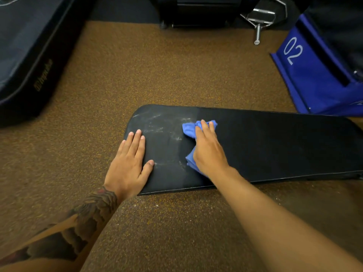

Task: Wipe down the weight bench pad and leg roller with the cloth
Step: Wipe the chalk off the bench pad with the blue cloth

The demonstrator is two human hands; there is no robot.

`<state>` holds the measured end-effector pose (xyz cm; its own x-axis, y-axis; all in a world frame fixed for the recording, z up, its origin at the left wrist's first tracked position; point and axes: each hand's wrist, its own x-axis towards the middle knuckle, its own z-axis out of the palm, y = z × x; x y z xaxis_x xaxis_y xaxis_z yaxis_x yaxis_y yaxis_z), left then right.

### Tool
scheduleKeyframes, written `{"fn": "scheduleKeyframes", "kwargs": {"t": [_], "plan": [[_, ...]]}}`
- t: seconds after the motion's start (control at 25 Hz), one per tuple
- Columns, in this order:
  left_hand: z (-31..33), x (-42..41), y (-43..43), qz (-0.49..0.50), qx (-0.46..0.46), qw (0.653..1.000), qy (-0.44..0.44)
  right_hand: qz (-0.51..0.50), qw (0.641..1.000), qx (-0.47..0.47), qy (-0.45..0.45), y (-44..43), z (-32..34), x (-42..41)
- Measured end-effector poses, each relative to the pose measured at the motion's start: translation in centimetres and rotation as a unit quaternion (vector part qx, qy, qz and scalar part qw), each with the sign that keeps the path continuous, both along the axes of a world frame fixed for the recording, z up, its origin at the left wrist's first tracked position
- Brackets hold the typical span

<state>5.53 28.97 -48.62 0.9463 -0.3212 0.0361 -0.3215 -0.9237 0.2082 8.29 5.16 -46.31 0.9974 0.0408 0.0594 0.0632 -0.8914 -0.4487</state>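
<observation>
The black weight bench pad (pixel 275 146) stretches from the middle of the view to the right edge. Its left end carries whitish dusty smears, while the part right of the cloth looks dark and even. My right hand (pixel 208 152) presses a crumpled blue cloth (pixel 189 130) flat onto the pad, fingers on top of it. My left hand (pixel 130 163) lies flat on the pad's left end, fingers together, holding nothing. No leg roller is in view.
Brown speckled rubber flooring (pixel 137 75) surrounds the bench. A large black padded piece (pixel 25 55) lies at the far left. A blue panel marked 02 (pixel 306 75) stands at the right, with a black base (pixel 196 12) and metal frame parts (pixel 259 18) at the back.
</observation>
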Motion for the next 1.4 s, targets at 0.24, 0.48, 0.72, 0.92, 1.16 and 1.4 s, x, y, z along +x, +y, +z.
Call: {"fn": "scheduleKeyframes", "kwargs": {"t": [0.24, 0.48, 0.72, 0.92, 1.16, 1.4], "plan": [[-0.2, 0.0, 0.0, 0.0, -0.001, 1.0, -0.002, 0.042, 0.999, -0.005, 0.015, 2.1, 0.2, 2.5], [0.0, -0.1, -0.1, 0.003, -0.008, 1.0, 0.001, 0.105, 0.994, -0.015, 0.02, -1.5, 0.4, -3.9], [-0.2, 0.1, 0.1, -0.005, -0.012, 1.0, -0.006, 0.015, 0.997, -0.075, 0.007, -1.5, -0.1, 5.8], [-0.3, 0.0, 0.1, -0.008, -0.023, 1.0, -0.013, 0.004, 0.999, -0.05, 0.003, 0.1, 0.3, 9.2], [-0.3, 0.1, 0.2, -0.007, -0.01, 1.0, -0.011, 0.137, 0.99, -0.019, 0.009, -0.8, 0.4, -0.6], [-0.5, 0.1, 0.3, -0.006, -0.012, 1.0, -0.012, -0.005, 0.998, -0.068, 0.002, -2.0, 0.1, 4.6]]}}
